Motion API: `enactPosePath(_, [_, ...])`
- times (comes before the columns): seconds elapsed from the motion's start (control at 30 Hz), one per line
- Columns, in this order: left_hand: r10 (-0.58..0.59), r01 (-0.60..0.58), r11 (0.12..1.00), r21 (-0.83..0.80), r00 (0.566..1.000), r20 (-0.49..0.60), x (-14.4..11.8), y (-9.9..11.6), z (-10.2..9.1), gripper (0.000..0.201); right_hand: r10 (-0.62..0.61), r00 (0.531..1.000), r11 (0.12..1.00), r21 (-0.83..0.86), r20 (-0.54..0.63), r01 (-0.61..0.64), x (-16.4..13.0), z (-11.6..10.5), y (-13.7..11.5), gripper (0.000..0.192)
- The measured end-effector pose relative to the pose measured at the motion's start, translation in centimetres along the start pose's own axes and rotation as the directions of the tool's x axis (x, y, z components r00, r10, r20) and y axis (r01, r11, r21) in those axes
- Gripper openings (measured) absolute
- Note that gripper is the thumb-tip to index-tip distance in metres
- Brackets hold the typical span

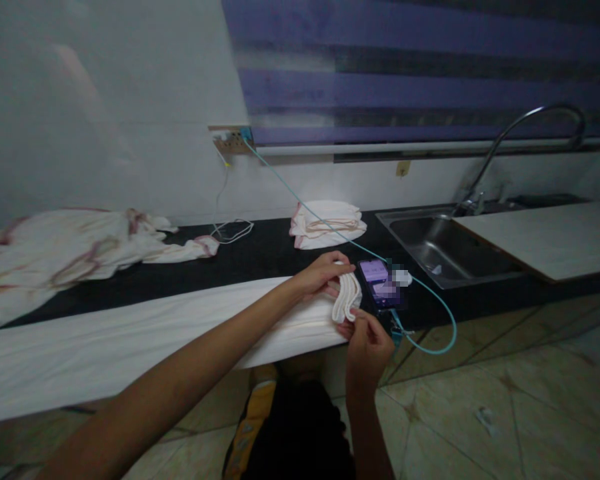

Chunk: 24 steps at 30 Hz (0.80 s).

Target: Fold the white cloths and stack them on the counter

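A long white cloth (170,327) lies lengthwise along the dark counter, running off to the left. Its right end is gathered into several raised layers (347,297). My left hand (326,275) grips the far edge of these layers, thumb and fingers closed on them. At the near edge, my right hand (370,341) pinches the same layers between thumb and fingertips. A phone (375,283) with a lit screen lies just right of the cloth's end, a teal cable (453,320) plugged into it.
Behind my hands sits a folded white cloth (327,225). A crumpled white cloth (80,243) is heaped at the left, near a white cable (237,230). To the right are a steel sink (430,247), a faucet (500,143) and a pale board (565,233). The teal cable crosses to a wall socket (233,141).
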<state>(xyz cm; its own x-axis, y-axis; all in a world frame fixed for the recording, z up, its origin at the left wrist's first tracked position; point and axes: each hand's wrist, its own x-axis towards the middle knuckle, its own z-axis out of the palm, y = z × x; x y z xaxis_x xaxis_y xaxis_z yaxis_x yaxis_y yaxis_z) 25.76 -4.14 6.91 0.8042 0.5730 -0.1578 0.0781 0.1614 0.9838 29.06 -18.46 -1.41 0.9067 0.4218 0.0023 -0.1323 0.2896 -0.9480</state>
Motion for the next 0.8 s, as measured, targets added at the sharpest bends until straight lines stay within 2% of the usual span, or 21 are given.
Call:
enactPosePath(0.2, [-0.017, 0.017, 1.0, -0.008, 1.0, 0.01, -0.2, -0.2, 0.0, 0.044, -0.025, 0.998, 0.998, -0.05, -0.059, 0.023, 0.2, 0.2, 0.2, 0.026])
enactPosePath(0.4, [-0.014, 0.014, 1.0, -0.007, 1.0, 0.015, -0.1, -0.5, 0.1, 0.043, 0.059, 0.993, 0.998, 0.018, -0.099, -0.057, 0.5, 0.4, 0.1, 0.019])
enactPosePath(0.57, [-0.008, 0.008, 1.0, 0.003, 1.0, 0.009, -0.3, -0.3, 0.6, 0.04, 0.053, 0.994, 0.998, -0.01, -0.1, -0.054, 0.7, 0.4, -0.3, 0.017])
enactPosePath(0.7, [-0.006, 0.006, 1.0, -0.021, 1.0, 0.002, -0.3, -0.3, 1.0, 0.041, 0.013, 0.994, 0.999, -0.045, -0.107, -0.018, 0.9, 0.5, -0.2, 0.027])
enactPosePath(0.8, [0.012, -0.014, 0.998, -0.067, 1.0, -0.019, -0.2, -0.2, 0.9, 0.042, 0.046, 0.996, 0.999, -0.014, -0.076, -0.047, 0.9, 0.6, -0.2, 0.041])
